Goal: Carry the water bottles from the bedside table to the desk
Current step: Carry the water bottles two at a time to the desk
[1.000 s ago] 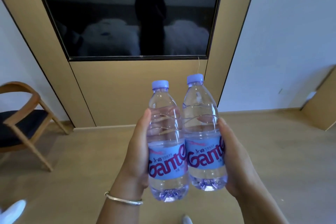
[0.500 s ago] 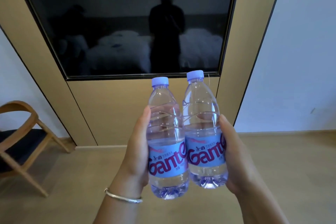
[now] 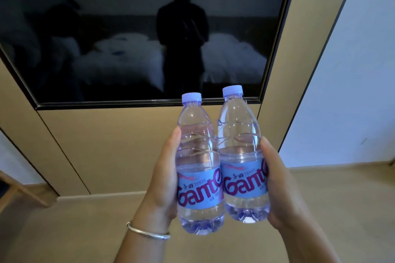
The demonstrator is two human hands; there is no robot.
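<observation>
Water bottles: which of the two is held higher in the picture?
The right-hand bottle, gripped by the right hand; its cap stands above that of the left-hand bottle.

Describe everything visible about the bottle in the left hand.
The left water bottle is clear, ribbed plastic with a pale lavender screw cap still on and a blue label bearing dark red lettering. It looks full of water. It is held upright in the air above the floor, slightly lower than the right water bottle, their sides touching. The left hand wraps it around the label, thumb up its side.
</observation>
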